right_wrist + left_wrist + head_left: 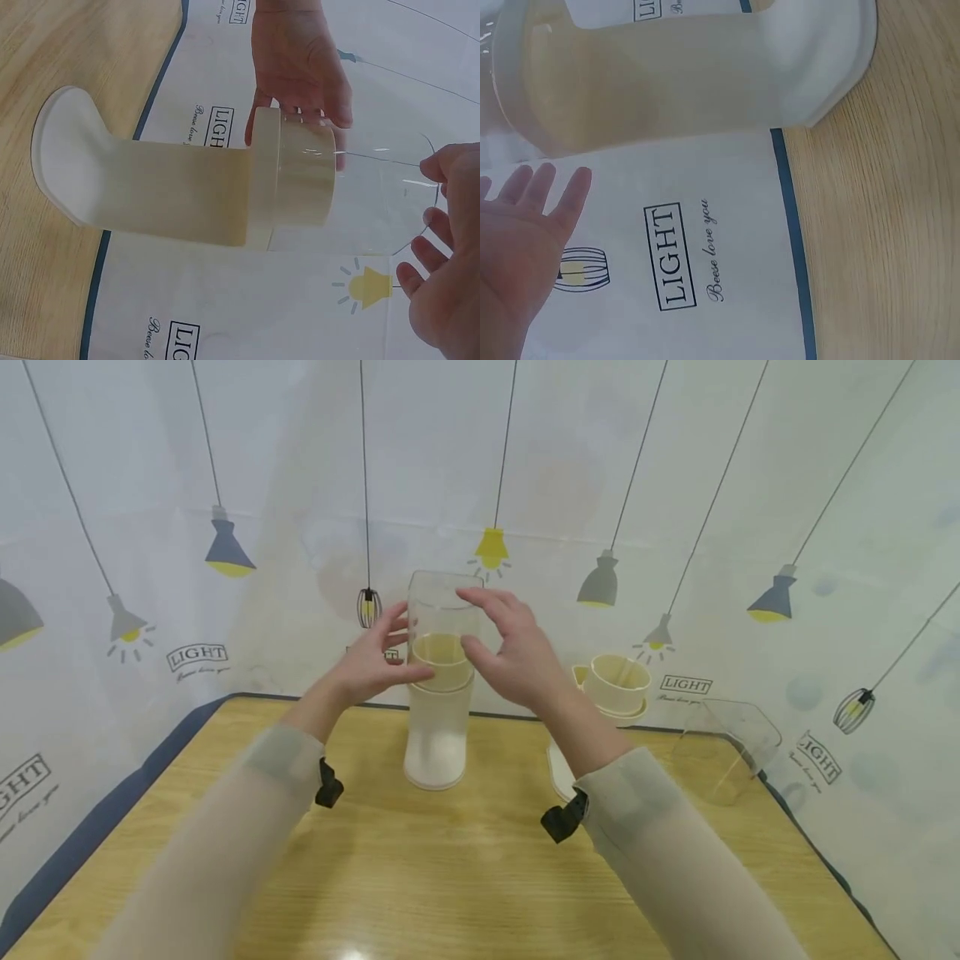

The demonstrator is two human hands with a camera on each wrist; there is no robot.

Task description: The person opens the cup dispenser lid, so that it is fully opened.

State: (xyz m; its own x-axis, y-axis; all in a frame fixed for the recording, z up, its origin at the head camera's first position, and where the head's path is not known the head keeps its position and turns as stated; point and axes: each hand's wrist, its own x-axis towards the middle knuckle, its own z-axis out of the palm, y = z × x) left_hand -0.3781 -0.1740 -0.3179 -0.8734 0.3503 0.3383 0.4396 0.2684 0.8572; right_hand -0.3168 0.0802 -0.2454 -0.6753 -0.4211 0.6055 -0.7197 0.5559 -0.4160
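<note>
A cream stand (437, 743) with a flared foot is upright near the table's back edge. On top of it sits a clear, open-topped container (446, 589), with a cream ring (306, 174) visible through its lower wall. My left hand (372, 662) is at the container's left side, fingers spread and thumb across its lower front. In the left wrist view its fingers (574, 196) look straight. My right hand (517, 652) is at the right side near the upper rim, its fingers loosely bent. Whether either hand bears on the wall is hard to tell.
A second cream stand with a cup-shaped top (618, 681) is partly behind my right forearm. Another clear container (723, 752) rests at the table's back right corner. A printed sheet (300, 568) hangs behind the wooden table (450, 877).
</note>
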